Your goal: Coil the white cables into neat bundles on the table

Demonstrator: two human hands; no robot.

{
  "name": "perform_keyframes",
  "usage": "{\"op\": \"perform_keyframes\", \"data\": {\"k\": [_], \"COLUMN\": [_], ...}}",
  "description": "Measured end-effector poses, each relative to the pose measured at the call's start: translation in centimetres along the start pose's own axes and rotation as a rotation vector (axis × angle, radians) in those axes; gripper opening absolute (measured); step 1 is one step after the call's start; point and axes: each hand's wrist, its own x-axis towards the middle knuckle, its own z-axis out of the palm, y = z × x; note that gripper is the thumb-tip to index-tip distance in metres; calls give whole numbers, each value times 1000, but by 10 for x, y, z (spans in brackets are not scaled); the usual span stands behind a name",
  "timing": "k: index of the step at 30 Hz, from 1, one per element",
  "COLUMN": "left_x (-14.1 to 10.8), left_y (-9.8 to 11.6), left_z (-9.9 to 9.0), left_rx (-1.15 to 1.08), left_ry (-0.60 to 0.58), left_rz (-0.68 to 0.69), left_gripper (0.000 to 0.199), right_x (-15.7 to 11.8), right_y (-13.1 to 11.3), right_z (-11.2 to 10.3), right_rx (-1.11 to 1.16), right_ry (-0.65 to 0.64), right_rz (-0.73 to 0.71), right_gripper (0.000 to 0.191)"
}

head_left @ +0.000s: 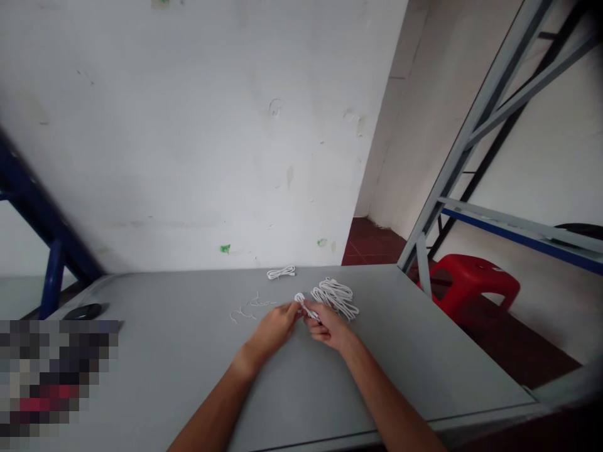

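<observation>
A small coiled white cable [300, 297] is between my two hands, just above the grey table [188, 351]. My right hand [330, 326] is closed around the bundle, with its thumb on top. Fingers pinched, my left hand [281, 319] meets the bundle from the left; whether it also grips a thin tie is too small to see. Right beside my right hand lies a pile of bundled white cables [338, 295]. Farther back, one bundled white cable [281, 272] lies alone. Several thin white ties [254, 304] are scattered left of my hands.
A white wall [211, 125] stands behind the table. Near the left edge sits a black round object [83, 311], with a blurred-out area in front of it. Blue metal posts [51, 226] rise on the left, a grey frame [452, 163] on the right. A red stool [471, 289] stands beyond.
</observation>
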Motion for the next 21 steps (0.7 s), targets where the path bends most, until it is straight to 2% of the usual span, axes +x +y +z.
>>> {"op": "perform_keyframes", "data": {"k": [2, 5, 8, 10, 13, 17, 19, 21], "left_x": [0, 3, 7, 10, 11, 9, 9, 10], "left_y": [-2, 0, 5, 7, 3, -12, -19, -21], "left_z": [-1, -1, -1, -3, -10, -15, -12, -5], "left_rx": [83, 55, -217, -468, -751, -825, -748, -628], "left_ry": [-20, 44, 90, 65, 21, 89, 131, 138], "left_rz": [7, -89, -304, -421, -490, -539, -572, -573], "left_gripper": [20, 20, 29, 31, 29, 29, 29, 29], "right_x": [-1, -1, -1, -4, -12, -27, -29, -27], "right_y": [-1, 1, 2, 1, -5, -10, -11, -11], "right_z": [1, 2, -1, -8, -24, -45, -50, -48], "right_rx": [15, -141, -397, -478, -434, -346, -280, -181], "right_ry": [-36, 17, 93, 57, -85, -313, -333, -261], "right_rz": [109, 52, -72, -72, -30, -44, -104, -184], "right_gripper": [37, 38, 39, 40, 41, 49, 52, 51]}}
